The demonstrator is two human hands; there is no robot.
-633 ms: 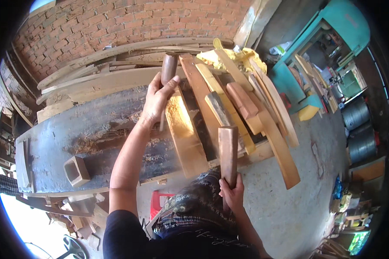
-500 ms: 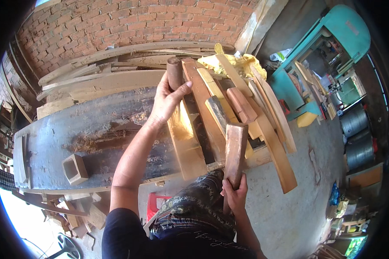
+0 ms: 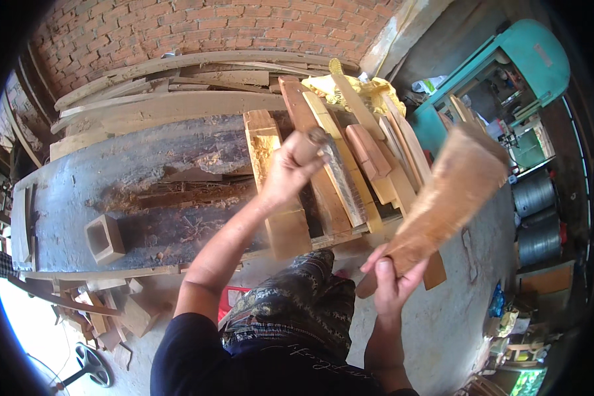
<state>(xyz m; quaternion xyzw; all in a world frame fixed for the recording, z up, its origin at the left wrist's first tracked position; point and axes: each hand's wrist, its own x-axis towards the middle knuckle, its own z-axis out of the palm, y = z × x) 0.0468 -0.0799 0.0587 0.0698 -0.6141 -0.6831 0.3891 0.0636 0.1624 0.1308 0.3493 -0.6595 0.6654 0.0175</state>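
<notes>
We see a long, dark, weathered counter spanning the view, with a brick wall behind it and pale planks stacked along its far edge. A pile of shorter reddish and yellowish wood slats lies fanned across the counter's right end, just in front of us, and a teal band-saw machine stands well off to the right. Our right hand is clenched around the narrow end of a flat wooden board, which is raised off the pile and blurred, so its exact tilt is hard to read. Our left hand is wrapped around the wooden handle of a chisel-like tool, whose grey blade lies along a slat in the pile. To handle this well, we judge that the left hand should keep the blade flat and pointed away from the body, while the right hand keeps its hold near the board's end, so that the board clears the loose slats, which could slide off the counter's edge. As for containers, a small square open-topped wooden box sits on the counter's left part, well apart from both hands; it looks empty, though its bottom is shadowed. Two ribbed metal drums stand at the right; we cannot tell their contents.
</notes>
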